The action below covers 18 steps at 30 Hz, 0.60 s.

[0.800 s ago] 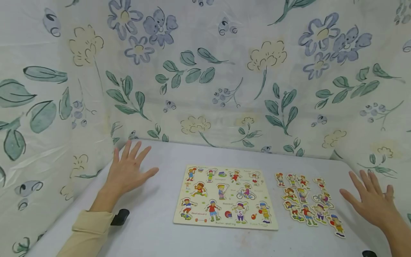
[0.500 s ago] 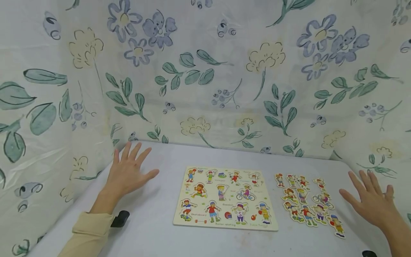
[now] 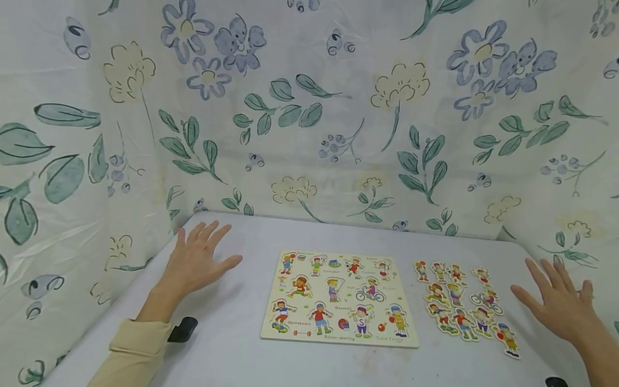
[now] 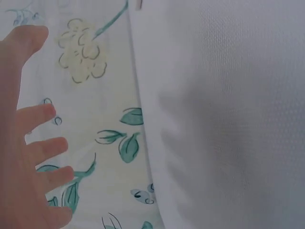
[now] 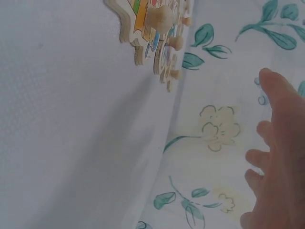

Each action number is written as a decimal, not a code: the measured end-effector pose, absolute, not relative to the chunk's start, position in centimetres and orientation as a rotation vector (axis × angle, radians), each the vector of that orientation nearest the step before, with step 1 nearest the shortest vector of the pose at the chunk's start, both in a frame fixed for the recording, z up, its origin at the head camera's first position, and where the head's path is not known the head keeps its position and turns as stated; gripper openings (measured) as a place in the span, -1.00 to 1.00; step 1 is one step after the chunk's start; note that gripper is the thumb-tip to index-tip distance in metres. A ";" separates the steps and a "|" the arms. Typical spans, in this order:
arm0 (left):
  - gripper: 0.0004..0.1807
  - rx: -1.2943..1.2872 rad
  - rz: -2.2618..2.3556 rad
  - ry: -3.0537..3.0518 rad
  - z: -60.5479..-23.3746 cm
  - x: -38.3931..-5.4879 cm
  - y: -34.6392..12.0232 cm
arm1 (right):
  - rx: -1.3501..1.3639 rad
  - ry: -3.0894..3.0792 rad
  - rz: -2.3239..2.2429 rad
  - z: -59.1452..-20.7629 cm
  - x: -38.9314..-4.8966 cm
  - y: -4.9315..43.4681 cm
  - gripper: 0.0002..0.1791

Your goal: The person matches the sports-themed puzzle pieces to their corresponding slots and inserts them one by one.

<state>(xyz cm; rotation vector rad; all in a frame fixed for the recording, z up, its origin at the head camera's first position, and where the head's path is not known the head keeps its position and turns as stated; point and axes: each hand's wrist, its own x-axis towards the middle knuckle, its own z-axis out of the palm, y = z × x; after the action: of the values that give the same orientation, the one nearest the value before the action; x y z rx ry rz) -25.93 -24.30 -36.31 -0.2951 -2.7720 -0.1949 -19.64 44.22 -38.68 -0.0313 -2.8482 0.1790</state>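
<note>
Left hand [image 3: 197,263] and right hand [image 3: 561,303] above a white tabletop [image 3: 232,344], fingers spread, each grip loose and empty.

Between the hands, flat on the tabletop, a pale board [image 3: 339,296] with printed sport figures, such as a runner and a cyclist; to the right of it, near but apart, loose cut-out pieces [image 3: 455,294] with similar figures, in three rough rows. Well apart from the board, to its left, the left hand, with thumb toward it; just beside the pieces, on their right, the right hand. In the right wrist view, round wooden knobs [image 5: 160,19] on the pieces. By the beige sleeve [image 3: 137,341] on the left, a black object [image 3: 182,329]; behind, a hanging cloth [image 3: 290,145] with flowers and leaves.
</note>
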 end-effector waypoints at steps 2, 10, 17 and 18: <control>-0.09 -0.299 -0.247 -2.808 -36.3 -25.9 -24.1 | -0.038 -2.849 0.177 -38.7 -19.7 44.2 -0.02; -0.12 -0.326 -0.388 -2.862 -36.0 -25.5 -23.1 | -0.051 -2.838 0.175 -38.6 -19.6 44.5 -0.03; -0.14 -0.392 -0.613 -2.875 -36.5 -25.2 -22.1 | -0.023 -2.839 0.209 -38.6 -19.8 44.4 -0.03; -0.14 -0.407 -0.652 -2.878 -36.6 -25.3 -22.0 | -0.022 -2.836 0.212 -38.6 -19.8 44.4 -0.03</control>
<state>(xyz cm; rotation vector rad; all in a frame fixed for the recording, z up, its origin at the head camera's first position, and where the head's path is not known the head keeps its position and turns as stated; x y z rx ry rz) -25.26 -21.98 -36.56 -0.4073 -2.8775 -0.6517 -19.81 44.37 -38.58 -0.0219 -2.8357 0.2122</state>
